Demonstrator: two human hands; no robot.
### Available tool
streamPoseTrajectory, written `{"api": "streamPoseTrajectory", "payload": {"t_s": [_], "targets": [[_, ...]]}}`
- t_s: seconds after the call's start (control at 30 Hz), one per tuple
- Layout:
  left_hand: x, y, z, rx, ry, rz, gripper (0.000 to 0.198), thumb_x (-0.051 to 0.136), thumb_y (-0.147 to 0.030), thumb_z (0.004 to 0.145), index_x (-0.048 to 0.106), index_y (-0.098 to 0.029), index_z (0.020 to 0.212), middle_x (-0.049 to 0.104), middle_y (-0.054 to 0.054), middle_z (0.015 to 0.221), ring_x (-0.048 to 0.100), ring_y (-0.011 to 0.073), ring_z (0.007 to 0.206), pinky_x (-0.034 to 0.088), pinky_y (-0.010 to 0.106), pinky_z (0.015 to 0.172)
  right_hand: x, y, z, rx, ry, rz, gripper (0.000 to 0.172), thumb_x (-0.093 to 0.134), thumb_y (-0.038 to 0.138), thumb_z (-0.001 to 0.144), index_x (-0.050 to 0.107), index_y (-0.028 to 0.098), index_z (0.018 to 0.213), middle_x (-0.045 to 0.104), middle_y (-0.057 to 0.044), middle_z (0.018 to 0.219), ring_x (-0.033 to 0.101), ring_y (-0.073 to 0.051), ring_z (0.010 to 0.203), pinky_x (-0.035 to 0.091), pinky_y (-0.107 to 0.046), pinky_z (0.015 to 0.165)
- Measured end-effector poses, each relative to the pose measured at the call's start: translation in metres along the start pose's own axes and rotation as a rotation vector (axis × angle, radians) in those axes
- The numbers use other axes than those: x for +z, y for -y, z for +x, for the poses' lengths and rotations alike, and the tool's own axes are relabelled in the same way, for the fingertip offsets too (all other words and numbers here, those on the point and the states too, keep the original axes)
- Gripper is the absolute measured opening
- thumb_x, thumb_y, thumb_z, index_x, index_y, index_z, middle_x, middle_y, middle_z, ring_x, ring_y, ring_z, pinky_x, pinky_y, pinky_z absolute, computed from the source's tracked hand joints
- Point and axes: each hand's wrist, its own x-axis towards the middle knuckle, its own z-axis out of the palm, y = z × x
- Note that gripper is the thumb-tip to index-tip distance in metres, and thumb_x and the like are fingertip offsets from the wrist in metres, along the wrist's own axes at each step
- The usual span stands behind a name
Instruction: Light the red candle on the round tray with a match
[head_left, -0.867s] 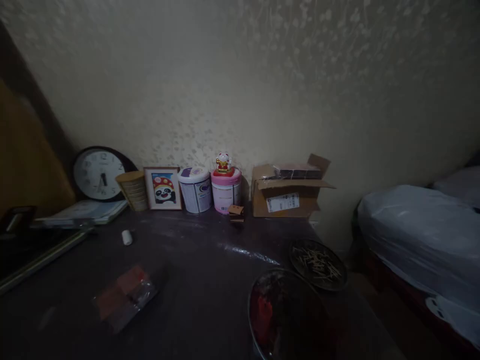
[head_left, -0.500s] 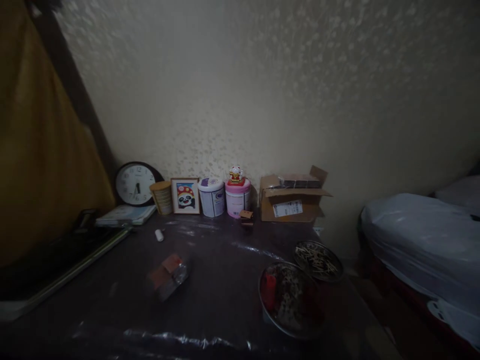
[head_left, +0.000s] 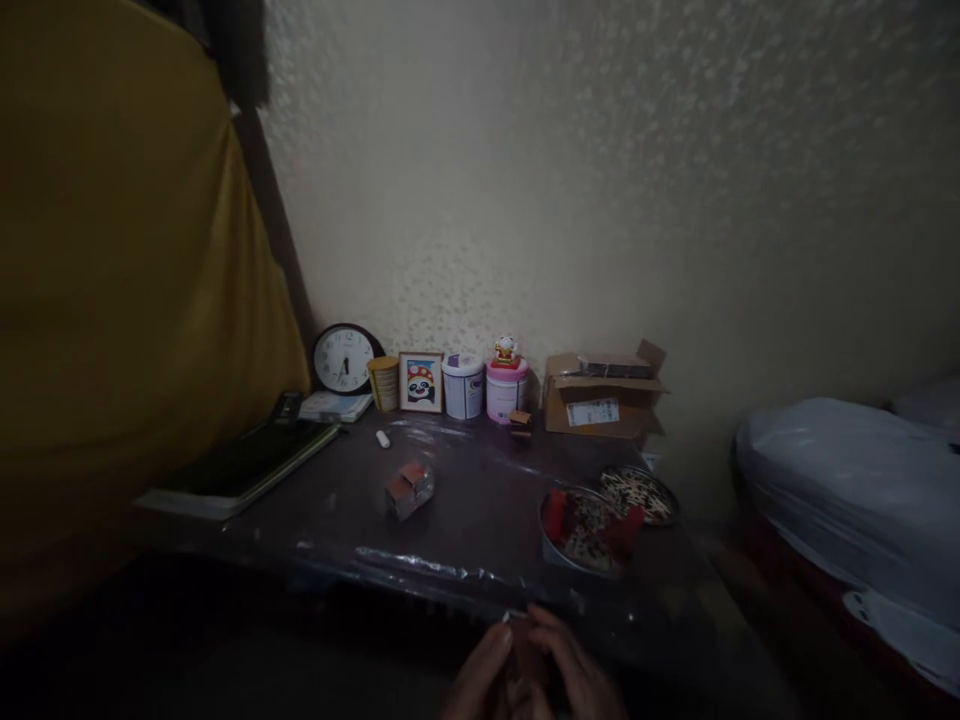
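Observation:
Both my hands are at the bottom edge of the view, in front of the table edge. Between them is a small reddish-brown matchbox [head_left: 527,650], partly covered by fingers; the dim light blurs its detail. My left hand [head_left: 480,672] grips it with the thumb along its left side. Curled around its right side are the fingers of my right hand [head_left: 570,662]. On the table beyond, a clear-wrapped pack of similar boxes [head_left: 409,488] lies left of centre. To the right, a round metal bowl [head_left: 556,558] holds small sticks and red pieces.
Behind that bowl is a round dish [head_left: 673,510] of thin sticks. Along the wall stand a clock [head_left: 343,360], a framed panda picture [head_left: 421,383], two lidded tubs and an open carton [head_left: 600,410]. A yellow curtain [head_left: 150,280] hangs at left.
My hands have come into view at the bottom with the matchbox between them. The camera view has shifted, so the table things appear farther right and smaller.

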Motion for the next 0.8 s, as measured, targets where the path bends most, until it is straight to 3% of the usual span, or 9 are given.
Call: {"api": "streamPoseTrajectory", "payload": {"t_s": [0.27,0.47,0.53,0.63,0.8], "targets": [[0.007,0.008,0.003,-0.004,0.098,-0.098,0.021,0.058,-0.03,0.081,0.065,-0.017,0.095,0.071,0.006,0.086,0.065,0.0163,0.077,0.047,0.025,0.068,-0.009,0.018,0.0,0.108,0.018,0.037,0.033,0.049,0.013,0.074,0.055,0.023,0.105,0.057,-0.007,0.12,0.056,-0.021,0.11,0.047,-0.035,0.093],[0.009,0.005,0.001,-0.016,0.158,-0.122,0.021,0.055,-0.028,0.083,0.063,-0.018,0.1,0.07,0.005,0.087,0.064,0.0161,0.079,0.046,0.027,0.072,-0.02,0.014,-0.001,0.106,0.103,0.159,0.034,0.055,0.018,0.076,0.054,0.025,0.109,0.049,-0.006,0.129,0.051,-0.02,0.115,0.044,-0.034,0.094],[0.009,0.002,0.001,-0.026,0.148,-0.138,0.021,0.056,-0.027,0.083,0.063,-0.018,0.101,0.07,0.005,0.09,0.063,0.0159,0.08,0.046,0.027,0.072,-0.025,0.009,0.002,0.096,0.096,0.237,0.032,0.059,0.022,0.076,0.056,0.024,0.107,0.052,-0.006,0.124,0.052,-0.02,0.113,0.044,-0.032,0.093],[0.008,0.0,0.002,-0.083,0.11,-0.127,0.025,0.055,-0.03,0.082,0.062,-0.015,0.101,0.069,0.007,0.087,0.064,0.0156,0.076,0.046,0.026,0.067,-0.03,0.0,0.009,0.095,0.043,0.305,0.013,0.053,0.022,0.083,0.06,0.022,0.093,0.061,-0.004,0.105,0.056,-0.017,0.103,0.045,-0.028,0.088],[0.007,0.004,0.004,-0.141,0.081,-0.045,0.027,0.054,-0.031,0.081,0.061,-0.011,0.098,0.069,0.009,0.077,0.062,0.0142,0.061,0.044,0.023,0.055,-0.029,-0.005,0.011,0.086,0.087,0.223,0.018,0.045,0.018,0.087,0.062,0.022,0.083,0.061,-0.001,0.088,0.059,-0.014,0.084,0.046,-0.025,0.078]]}}
